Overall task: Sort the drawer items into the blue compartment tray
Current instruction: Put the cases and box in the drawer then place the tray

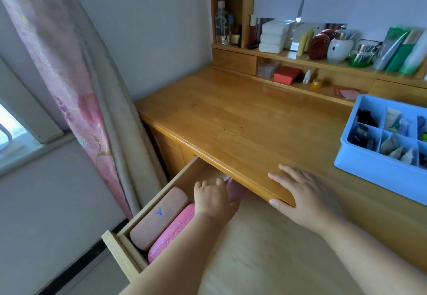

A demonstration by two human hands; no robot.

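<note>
The left hand [213,199] reaches down into the open drawer [184,179], its fingers curled over a pink item [234,189] that lies partly under the desk edge; whether the fingers actually grip that item cannot be told from this angle. The right hand [305,195] lies flat on the front edge of the wooden desk [231,114], fingers straight and spread, thumb hanging over the lip, holding nothing.

Just beside the left wrist, nearer the drawer front, two cases lie side by side in the drawer: a pale pink glasses case [159,217] with a small blue logo against the left wall, and a brighter pink case [172,232] touching it on the right.

The blue compartment tray [360,163] sits on the desk top to the right of the right hand, well apart from the drawer. Its visible compartments already hold small things: dark items on the left, small tubes and pale packets further in.

Behind, a shelf [300,60] carries white boxes [273,37], jars and green tubes [399,51]. A pink floral curtain [76,91] hangs at the left.
</note>
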